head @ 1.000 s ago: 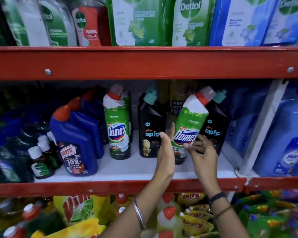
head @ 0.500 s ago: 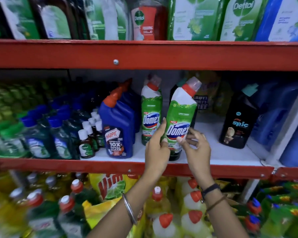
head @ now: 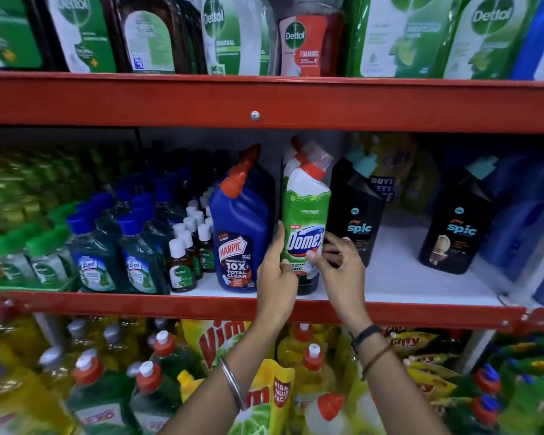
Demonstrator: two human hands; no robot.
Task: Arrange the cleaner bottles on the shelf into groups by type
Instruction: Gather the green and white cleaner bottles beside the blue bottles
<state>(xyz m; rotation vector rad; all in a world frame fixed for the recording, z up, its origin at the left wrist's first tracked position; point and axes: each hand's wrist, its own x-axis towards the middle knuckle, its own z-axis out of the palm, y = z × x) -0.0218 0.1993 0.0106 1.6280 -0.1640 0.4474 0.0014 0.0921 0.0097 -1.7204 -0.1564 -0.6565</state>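
Both hands clasp the green bottle standing upright on the white shelf: left hand on its left side, right hand fingertips on its label, between blue bottle and black bottle.

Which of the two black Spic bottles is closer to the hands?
The left Spic bottle, right beside the Domex bottle and just behind the right hand. The other Spic bottle stands alone farther right.

A red metal shelving rack with white boards fills the view; far back is shadowed.
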